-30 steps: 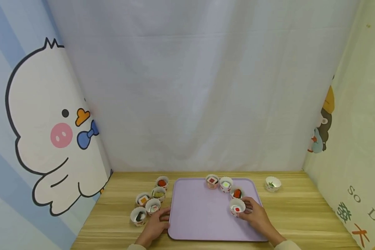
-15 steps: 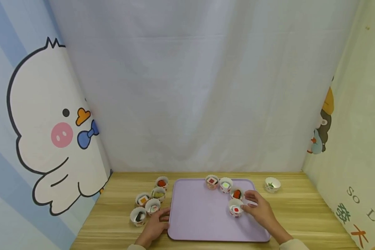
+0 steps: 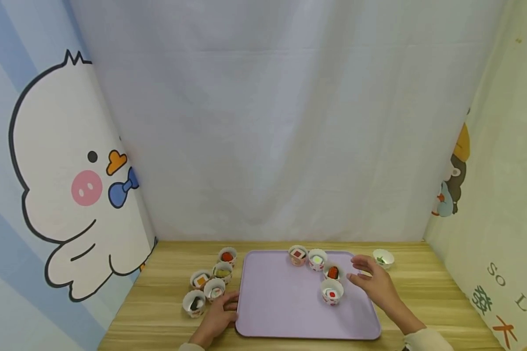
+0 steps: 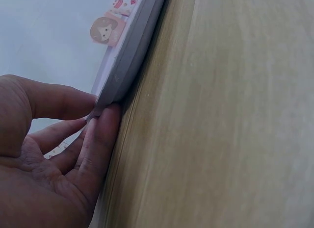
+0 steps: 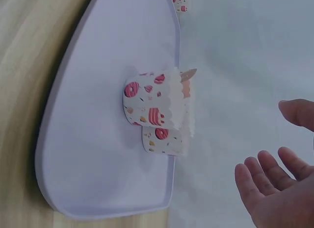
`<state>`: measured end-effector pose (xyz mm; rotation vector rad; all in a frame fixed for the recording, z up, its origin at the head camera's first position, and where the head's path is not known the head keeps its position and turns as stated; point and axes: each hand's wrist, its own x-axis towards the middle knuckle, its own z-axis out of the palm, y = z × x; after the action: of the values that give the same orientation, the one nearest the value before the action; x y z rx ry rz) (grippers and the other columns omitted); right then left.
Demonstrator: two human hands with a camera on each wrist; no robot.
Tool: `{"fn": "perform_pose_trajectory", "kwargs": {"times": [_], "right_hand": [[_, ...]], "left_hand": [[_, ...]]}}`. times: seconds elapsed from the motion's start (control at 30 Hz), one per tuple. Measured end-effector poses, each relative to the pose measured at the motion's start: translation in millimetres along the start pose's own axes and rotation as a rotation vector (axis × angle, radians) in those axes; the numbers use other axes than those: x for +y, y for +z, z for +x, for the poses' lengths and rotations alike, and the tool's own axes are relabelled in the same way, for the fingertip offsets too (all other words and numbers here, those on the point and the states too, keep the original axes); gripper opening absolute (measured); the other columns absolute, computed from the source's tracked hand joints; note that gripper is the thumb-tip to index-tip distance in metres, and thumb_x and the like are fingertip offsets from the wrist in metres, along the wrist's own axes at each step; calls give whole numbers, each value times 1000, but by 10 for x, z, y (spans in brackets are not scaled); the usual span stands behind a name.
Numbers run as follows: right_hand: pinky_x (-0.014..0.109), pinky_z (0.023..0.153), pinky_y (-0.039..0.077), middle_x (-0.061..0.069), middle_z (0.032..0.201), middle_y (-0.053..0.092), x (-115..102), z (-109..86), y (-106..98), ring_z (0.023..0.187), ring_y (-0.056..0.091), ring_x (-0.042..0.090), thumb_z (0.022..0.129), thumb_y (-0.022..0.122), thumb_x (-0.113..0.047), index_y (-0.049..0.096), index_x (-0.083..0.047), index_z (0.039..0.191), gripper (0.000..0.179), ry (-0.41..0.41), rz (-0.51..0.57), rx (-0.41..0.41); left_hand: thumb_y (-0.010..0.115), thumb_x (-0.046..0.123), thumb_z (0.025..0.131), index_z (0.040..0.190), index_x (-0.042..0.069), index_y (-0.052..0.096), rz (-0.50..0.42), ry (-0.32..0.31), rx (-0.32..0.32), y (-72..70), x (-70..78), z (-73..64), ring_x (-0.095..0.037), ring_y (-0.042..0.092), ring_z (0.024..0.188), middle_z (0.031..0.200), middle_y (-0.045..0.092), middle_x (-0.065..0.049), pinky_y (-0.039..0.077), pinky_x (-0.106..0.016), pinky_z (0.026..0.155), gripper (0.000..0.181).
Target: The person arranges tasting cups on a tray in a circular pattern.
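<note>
1. Lilac tray [image 3: 281, 307], lying on the wooden table [image 3: 158, 326], its long side running nine to three o'clock. The left hand [image 3: 219, 314] pinches its nine o'clock edge between thumb and fingers.
2. Five paper cups [image 3: 214, 291] stand off the tray, ten to twelve o'clock from that hand.
3. The right hand [image 3: 374, 282] hangs above the tray's right side, thumb and fingers apart, holding nothing. The red-filled cup [image 3: 332, 293] sits on the tray about half past seven from its fingertips, untouched.
4. Three more cups [image 3: 317, 261] sit beyond on the tray.
5. The lone cup [image 3: 383, 257], round, stands off the tray, just past the right hand's knuckles, that hand being much nearer.
6. Twelve o'clock: a pale curtain [image 3: 263, 136].
</note>
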<state>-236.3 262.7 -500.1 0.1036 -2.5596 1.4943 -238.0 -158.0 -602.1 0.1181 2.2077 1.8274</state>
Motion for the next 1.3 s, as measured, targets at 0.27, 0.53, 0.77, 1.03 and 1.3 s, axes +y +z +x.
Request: {"fn": "perform_pose_trajectory", "kwargs": {"times": [0.27,0.53,0.77,1.03,1.3], "right_hand": [[40,98,52,21,132,58,28,38,-207,124,55,37,90,70,-19,52,0,132,49,-3,-50,15],[6,87,43,19,136,56,75,122,-405,126,52,35,93,66,-27,50,-2,135,52,39,-86,55],[19,87,47,22,141,51,163,238,-545,130,49,38,94,65,-33,45,-3,139,58,117,-86,59],[51,110,36,22,150,38,213,367,-632,139,36,38,97,59,-33,33,0,146,64,245,88,64],[49,108,35,20,152,35,414,475,-675,140,34,36,94,64,-34,31,-1,147,71,249,109,120]], "left_hand": [[56,-11,78,142,-11,40,8,-9,-3,-2,3,16,-19,61,98,130,53,-30,58,-37,71,67],[57,-10,77,142,-10,40,6,-15,2,-12,-12,23,-18,61,98,131,53,-29,58,-36,71,67],[58,-8,77,142,-9,41,5,-21,-2,-10,-18,26,-15,61,96,129,55,-25,58,-35,70,68],[58,-9,76,142,-9,41,3,-19,4,-16,-5,17,-18,62,99,131,53,-29,58,-36,71,68],[58,-9,77,142,-8,42,9,-35,8,-6,4,8,-18,61,98,131,54,-27,58,-36,72,67]]}}
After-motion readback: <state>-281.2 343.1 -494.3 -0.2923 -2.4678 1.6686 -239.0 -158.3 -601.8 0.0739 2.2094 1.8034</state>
